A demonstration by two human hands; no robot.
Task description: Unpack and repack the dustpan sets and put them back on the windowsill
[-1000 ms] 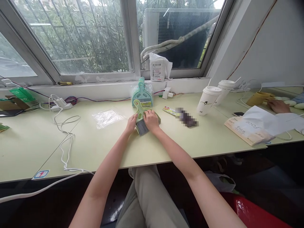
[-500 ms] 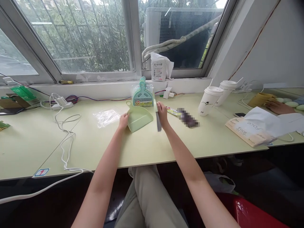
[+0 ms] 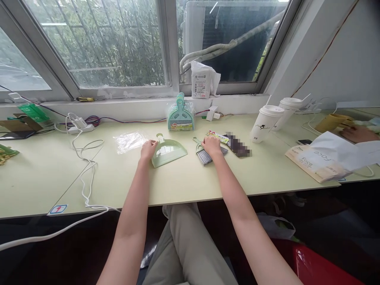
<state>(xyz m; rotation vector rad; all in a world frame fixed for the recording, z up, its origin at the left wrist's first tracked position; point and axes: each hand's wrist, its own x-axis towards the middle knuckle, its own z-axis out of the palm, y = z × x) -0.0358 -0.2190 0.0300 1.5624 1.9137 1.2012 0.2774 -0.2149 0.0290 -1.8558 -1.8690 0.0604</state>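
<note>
My left hand (image 3: 149,149) grips the left edge of a pale green dustpan (image 3: 168,155), which lies on the table with its handle pointing away from me. Just to its right, my right hand (image 3: 211,145) is closed over a small hand brush (image 3: 204,156). The brush lies with its grey bristles towards me and its green handle to the far left; my hand hides part of its body. Beyond both hands stands a stack of green brush-and-dustpan sets (image 3: 180,114) in clear wrap. A printed card label (image 3: 218,136) is behind my right hand.
Crumpled clear plastic (image 3: 130,142) lies left of the dustpan. White cables (image 3: 86,166) trail down the left side. Two lidded cups, the nearer cup (image 3: 265,123) among them, and a tissue pack (image 3: 319,154) are on the right. Another person's hand (image 3: 359,133) rests at the far right.
The brush has gone from upright on its side to lying bristles-towards-me on the table. The dustpan has been lowered flatter and slightly nearer. My view has shifted a little.
</note>
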